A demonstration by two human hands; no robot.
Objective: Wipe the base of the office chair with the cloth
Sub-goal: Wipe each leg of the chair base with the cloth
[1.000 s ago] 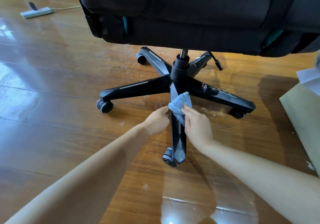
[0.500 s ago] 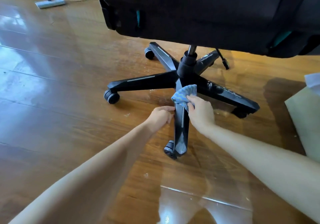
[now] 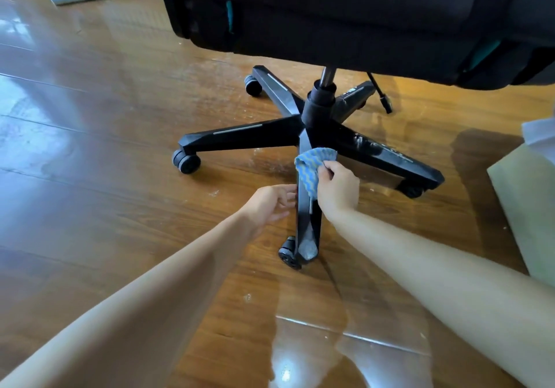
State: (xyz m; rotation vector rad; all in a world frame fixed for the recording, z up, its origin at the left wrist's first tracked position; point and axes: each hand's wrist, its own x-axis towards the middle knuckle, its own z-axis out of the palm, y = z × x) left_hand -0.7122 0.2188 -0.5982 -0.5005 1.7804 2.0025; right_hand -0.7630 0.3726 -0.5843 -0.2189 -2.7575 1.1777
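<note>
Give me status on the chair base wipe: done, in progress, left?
Done: nothing clearly finished. In hand: the right hand presses the blue cloth on the near leg close to the hub; the left hand steadies that leg. Left: that leg's dusty tip, the smudged right leg, and the other legs, which I can't judge.

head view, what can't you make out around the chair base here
- Far right leg: its end and caster sit behind the hub.
- Seat: top cut off by the frame's upper edge.
- Leg under the cloth: covered by cloth and right hand.
- Left hand fingertips: behind that leg, grip unclear.
</note>
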